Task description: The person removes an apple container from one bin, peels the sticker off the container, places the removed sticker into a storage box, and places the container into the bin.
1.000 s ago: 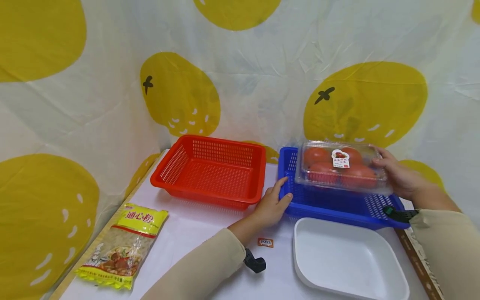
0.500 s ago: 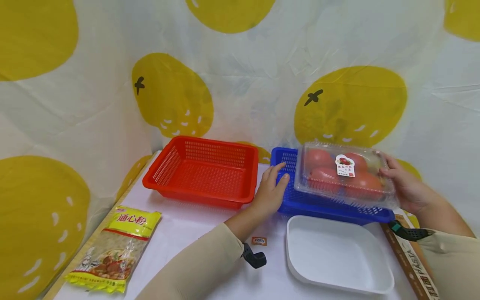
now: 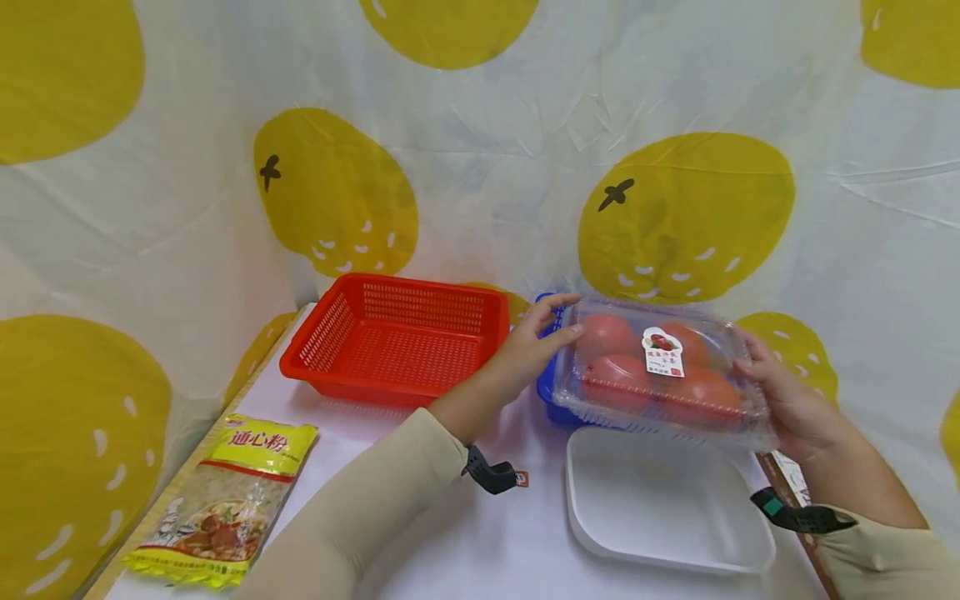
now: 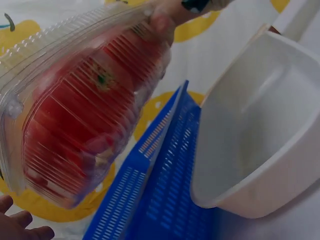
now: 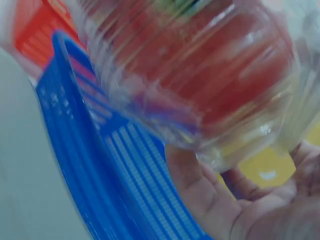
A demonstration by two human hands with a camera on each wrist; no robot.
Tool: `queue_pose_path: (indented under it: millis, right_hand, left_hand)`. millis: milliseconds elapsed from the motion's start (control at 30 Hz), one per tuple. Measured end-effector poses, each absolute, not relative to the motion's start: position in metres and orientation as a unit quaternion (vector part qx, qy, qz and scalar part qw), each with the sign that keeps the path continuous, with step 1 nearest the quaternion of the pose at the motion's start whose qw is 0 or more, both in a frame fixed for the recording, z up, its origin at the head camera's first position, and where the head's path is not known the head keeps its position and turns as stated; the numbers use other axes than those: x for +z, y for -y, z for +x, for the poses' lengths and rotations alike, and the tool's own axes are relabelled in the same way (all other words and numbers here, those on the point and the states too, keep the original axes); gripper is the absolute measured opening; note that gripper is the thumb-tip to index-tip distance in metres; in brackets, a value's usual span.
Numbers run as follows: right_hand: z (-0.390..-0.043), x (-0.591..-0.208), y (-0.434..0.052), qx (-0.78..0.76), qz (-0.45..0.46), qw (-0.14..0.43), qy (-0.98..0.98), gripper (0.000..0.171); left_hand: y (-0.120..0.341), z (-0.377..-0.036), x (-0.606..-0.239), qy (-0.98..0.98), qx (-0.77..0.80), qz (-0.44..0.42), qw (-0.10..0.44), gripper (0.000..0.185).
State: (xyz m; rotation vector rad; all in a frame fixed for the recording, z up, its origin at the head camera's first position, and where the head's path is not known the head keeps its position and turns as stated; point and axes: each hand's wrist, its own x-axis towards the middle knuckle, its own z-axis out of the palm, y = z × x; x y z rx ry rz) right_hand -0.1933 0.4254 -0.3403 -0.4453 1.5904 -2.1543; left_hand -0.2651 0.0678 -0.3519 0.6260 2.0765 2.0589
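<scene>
A clear plastic box of tomatoes (image 3: 663, 371) with a white label hangs tilted above the blue basket (image 3: 553, 400). My right hand (image 3: 798, 408) grips its right end; in the right wrist view that hand's fingers (image 5: 200, 190) lie around the box's lower corner. At the box's left end my left hand (image 3: 528, 346) reaches out with fingers spread. The left wrist view shows the left fingers (image 4: 25, 227) apart from the plastic box. Most of the basket is hidden behind the box. Just in front stands a white tray (image 3: 667, 508).
A red basket (image 3: 390, 393) stands to the left of the blue one. At the front left lies a yellow-ended pasta bag (image 3: 228, 500). A small orange packet (image 3: 522, 478) lies beside my left wristband, and a brown carton (image 3: 817, 558) shows partly under my right forearm.
The tomato box has come up off the blue basket toward me, tilting in my right hand. My left hand has left the basket rim and moved up to the box's left end.
</scene>
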Motion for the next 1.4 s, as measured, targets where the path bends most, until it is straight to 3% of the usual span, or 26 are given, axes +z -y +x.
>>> queue_pose_path:
  millis: [267, 600, 933, 1133, 1400]
  right_hand:
    - [-0.173, -0.344, -0.379, -0.765, -0.067, 0.169, -0.618, 0.053]
    - [-0.155, -0.352, -0.331, -0.748, -0.092, 0.152, -0.639, 0.055]
    - [-0.141, -0.363, -0.277, -0.763, -0.099, 0.17, -0.616, 0.055]
    - [-0.141, -0.368, -0.241, -0.769, -0.086, 0.181, -0.607, 0.06]
    - [-0.147, -0.374, -0.19, -0.76, -0.055, 0.19, -0.619, 0.078]
  left_hand:
    - [-0.043, -0.26, -0.349, -0.699, 0.679, 0.203, 0.094, 0.044]
    - [0.008, -0.239, -0.341, -0.693, 0.681, 0.188, 0.142, 0.048]
    - [0.069, -0.213, -0.34, -0.708, 0.661, 0.188, 0.164, 0.052]
    - [0.105, -0.197, -0.347, -0.72, 0.658, 0.166, 0.147, 0.053]
    - [0.152, -0.183, -0.364, -0.739, 0.654, 0.108, 0.121, 0.054]
